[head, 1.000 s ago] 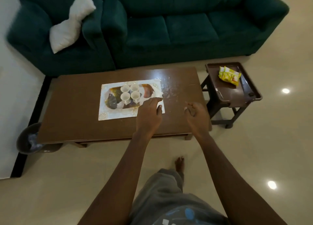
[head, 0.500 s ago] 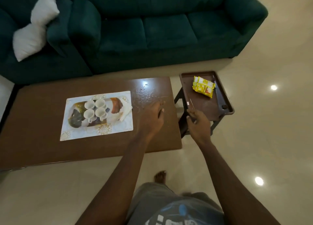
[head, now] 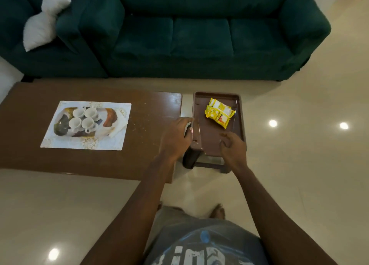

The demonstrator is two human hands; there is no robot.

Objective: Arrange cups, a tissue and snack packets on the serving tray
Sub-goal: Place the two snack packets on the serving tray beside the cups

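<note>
A white patterned serving tray (head: 65, 142) lies on the brown coffee table (head: 30, 160). Several white cups (head: 83, 118) stand clustered in its middle, and a folded white tissue (head: 119, 127) rests at its right edge. Yellow snack packets (head: 218, 113) lie on a small brown side table (head: 207, 136) to the right of the coffee table. My left hand (head: 175, 138) hovers at the side table's left rim, fingers loosely curled, holding nothing. My right hand (head: 232, 146) is over the side table's near part, below the packets, fingers apart and empty.
A dark green sofa (head: 199, 35) with a white cushion (head: 44, 21) runs along the back. Shiny tiled floor (head: 299, 164) surrounds the tables. My legs and feet (head: 217, 212) are below the hands, close to the coffee table's near edge.
My view and both hands have shifted right, away from the serving tray and toward the side table. The right hand now reaches over the side table, nearer the packets.
</note>
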